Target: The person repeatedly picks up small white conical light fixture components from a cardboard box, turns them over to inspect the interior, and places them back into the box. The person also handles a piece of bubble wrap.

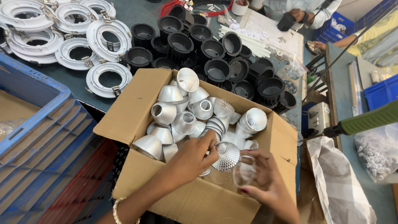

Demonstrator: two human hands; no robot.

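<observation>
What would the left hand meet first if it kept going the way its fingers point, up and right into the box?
Probably the stack of nested silver reflectors just beyond the left hand; depth is hard to judge, and the faceted reflector sits right beside its fingertips.

We see one open cardboard box (137, 112) in the middle, brown, its flaps folded outward, filled with silver cone-shaped reflectors (182, 120). To its left we find stacked blue plastic crates (37, 124), rectangular, with ribbed walls. At the far right we notice a clear plastic bag (379, 153) of small white parts lying beside a blue bin (381, 93), and another blue crate (338, 23) near the top edge. Just right of the cardboard box lies a crumpled whitish sack (340, 182). Small clear pouches (292, 72) rest on the table beyond the box, near the black housings. We see no screens or signs.
</observation>
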